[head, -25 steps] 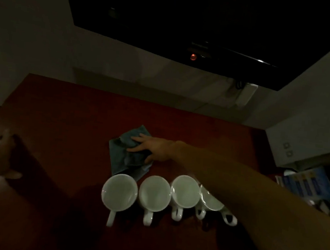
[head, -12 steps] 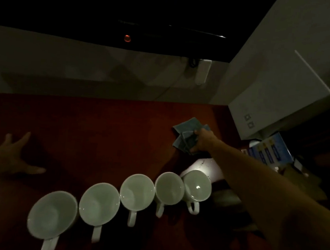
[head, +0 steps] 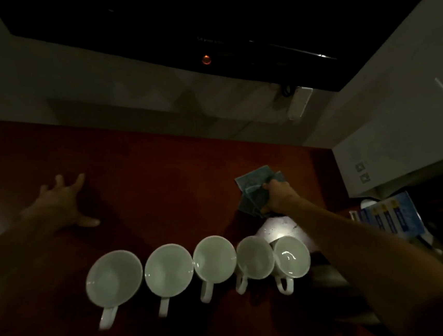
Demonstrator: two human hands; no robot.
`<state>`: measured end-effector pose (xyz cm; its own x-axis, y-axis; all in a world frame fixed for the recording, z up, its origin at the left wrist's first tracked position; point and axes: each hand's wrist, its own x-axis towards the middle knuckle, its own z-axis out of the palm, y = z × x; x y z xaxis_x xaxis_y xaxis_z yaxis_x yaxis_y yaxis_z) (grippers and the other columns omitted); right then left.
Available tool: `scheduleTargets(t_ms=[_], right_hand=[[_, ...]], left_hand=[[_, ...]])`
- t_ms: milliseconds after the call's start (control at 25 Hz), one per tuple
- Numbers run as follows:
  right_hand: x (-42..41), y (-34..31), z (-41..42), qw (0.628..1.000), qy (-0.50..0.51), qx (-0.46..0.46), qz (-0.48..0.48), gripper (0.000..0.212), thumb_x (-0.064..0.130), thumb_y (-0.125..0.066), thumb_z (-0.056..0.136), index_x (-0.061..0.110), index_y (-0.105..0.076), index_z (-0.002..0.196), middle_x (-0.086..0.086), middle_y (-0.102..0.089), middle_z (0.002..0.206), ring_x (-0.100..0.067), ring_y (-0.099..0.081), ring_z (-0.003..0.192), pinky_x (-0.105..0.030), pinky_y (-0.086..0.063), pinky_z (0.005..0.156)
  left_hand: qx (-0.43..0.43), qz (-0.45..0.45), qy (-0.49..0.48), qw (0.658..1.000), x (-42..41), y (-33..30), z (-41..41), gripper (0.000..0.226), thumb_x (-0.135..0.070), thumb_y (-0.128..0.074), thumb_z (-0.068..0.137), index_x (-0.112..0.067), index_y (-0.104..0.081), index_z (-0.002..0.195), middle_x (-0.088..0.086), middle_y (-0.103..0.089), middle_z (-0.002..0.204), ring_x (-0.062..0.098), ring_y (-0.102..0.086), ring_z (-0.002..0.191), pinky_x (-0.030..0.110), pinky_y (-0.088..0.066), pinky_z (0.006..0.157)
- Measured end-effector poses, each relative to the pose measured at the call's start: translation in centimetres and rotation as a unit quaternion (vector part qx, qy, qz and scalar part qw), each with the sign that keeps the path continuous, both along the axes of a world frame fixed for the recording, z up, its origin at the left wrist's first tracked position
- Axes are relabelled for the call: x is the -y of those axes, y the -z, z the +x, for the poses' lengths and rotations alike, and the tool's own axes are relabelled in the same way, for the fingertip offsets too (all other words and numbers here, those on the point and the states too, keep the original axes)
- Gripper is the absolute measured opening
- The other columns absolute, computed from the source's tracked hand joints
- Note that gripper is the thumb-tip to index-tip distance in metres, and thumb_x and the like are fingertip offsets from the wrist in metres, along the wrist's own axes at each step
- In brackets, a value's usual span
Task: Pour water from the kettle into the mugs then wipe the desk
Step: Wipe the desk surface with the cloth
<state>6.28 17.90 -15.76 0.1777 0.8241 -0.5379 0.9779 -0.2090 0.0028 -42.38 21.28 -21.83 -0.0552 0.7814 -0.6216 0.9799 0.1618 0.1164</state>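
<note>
The room was dim. Five white mugs (head: 214, 259) stood in a row on the red table (head: 146, 177), each handle turned toward the person. The mug at the right end of the row held something that glinted; whether it was water I could not tell. The other four looked pale inside, and I could not tell if they held anything.

Beyond the right end of the row, the right hand (head: 278, 197) gripped a bluish-grey cloth (head: 253, 187), the fingers curled into the folds, and the cloth lay on the table. Far to the left of the mugs, the left hand (head: 61, 202) rested flat on the table, fingers spread and holding nothing.

To the right of the mugs, past the right arm, lay a blue and white pack (head: 390, 216). Behind the mugs, on the wall, hung a dark screen (head: 175, 14) with a small orange light (head: 206, 59).
</note>
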Motion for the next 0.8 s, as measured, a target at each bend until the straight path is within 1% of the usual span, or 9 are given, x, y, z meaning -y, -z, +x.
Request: scheduleTargets(t_ms=[160,280,400,520,600,720,800], right_hand=[[-2.4,0.9,-7.6,0.996,-0.075,-0.039,0.014,0.068,0.03,-0.084,0.075,0.011,-0.055,0.134,-0.012,-0.06,0.132,-0.031,-0.058,0.121,-0.039,-0.048,0.102],[-3.2,1.4,-10.4,0.994,-0.105,-0.041,0.015,0.069,0.03,-0.083,0.077,0.014,-0.051,0.136,-0.011,-0.056,0.133,-0.03,-0.054,0.124,-0.041,-0.046,0.105],[-2.9,1.2,-8.4,0.996,-0.08,-0.021,0.017,0.065,0.027,-0.081,0.079,0.015,-0.052,0.136,-0.011,-0.057,0.133,-0.03,-0.056,0.122,-0.04,-0.048,0.104],[-1.7,1.1,-4.6,1.0,-0.012,0.01,0.015,0.061,0.027,-0.081,0.08,0.011,-0.055,0.132,-0.014,-0.061,0.129,-0.03,-0.06,0.117,-0.04,-0.05,0.101],[-0.8,0.9,-3.5,0.999,0.024,0.023,0.0,0.056,0.025,-0.079,0.082,0.008,-0.055,0.13,-0.017,-0.061,0.127,-0.032,-0.061,0.116,-0.041,-0.051,0.101],[-1.0,1.2,-5.9,0.999,0.036,0.04,0.01,0.054,0.027,-0.076,0.084,0.005,-0.054,0.129,-0.02,-0.061,0.128,-0.036,-0.06,0.116,-0.042,-0.052,0.098],[-1.5,1.1,-10.7,1.0,-0.013,0.014,0.016,0.054,0.031,-0.073,0.086,0.007,-0.055,0.131,-0.018,-0.062,0.128,-0.035,-0.061,0.116,-0.039,-0.051,0.093]], left_hand=[[-0.005,0.008,0.0,1.0,0.5,-0.5,0.4,0.142,-0.055,-0.09,0.057,-0.035,0.008,0.158,0.014,0.011,0.166,0.047,0.003,0.15,0.068,-0.024,0.114],[-0.008,0.009,-0.001,1.0,0.6,-0.8,0.5,0.139,-0.055,-0.088,0.061,-0.032,0.01,0.158,0.015,0.011,0.166,0.047,0.003,0.15,0.064,-0.022,0.117],[-0.001,0.021,0.005,1.0,0.8,-0.7,0.5,0.138,-0.056,-0.087,0.063,-0.032,0.01,0.158,0.016,0.012,0.166,0.047,0.004,0.15,0.061,-0.02,0.119],[0.013,0.024,-0.015,1.0,1.1,-0.5,0.4,0.14,-0.055,-0.088,0.06,-0.036,0.01,0.157,0.011,0.015,0.166,0.045,0.009,0.15,0.068,-0.023,0.115],[0.012,0.019,-0.025,0.999,1.1,-0.7,0.5,0.141,-0.053,-0.09,0.058,-0.038,0.01,0.157,0.008,0.017,0.166,0.043,0.011,0.151,0.071,-0.026,0.111],[0.029,0.02,-0.026,0.999,1.0,-0.9,0.6,0.14,-0.053,-0.09,0.059,-0.038,0.008,0.157,0.008,0.017,0.166,0.042,0.012,0.151,0.071,-0.025,0.111],[0.05,0.021,-0.028,0.998,1.5,-1.5,0.0,0.137,-0.054,-0.088,0.061,-0.037,0.006,0.158,0.007,0.016,0.167,0.04,0.011,0.152,0.07,-0.022,0.114]])
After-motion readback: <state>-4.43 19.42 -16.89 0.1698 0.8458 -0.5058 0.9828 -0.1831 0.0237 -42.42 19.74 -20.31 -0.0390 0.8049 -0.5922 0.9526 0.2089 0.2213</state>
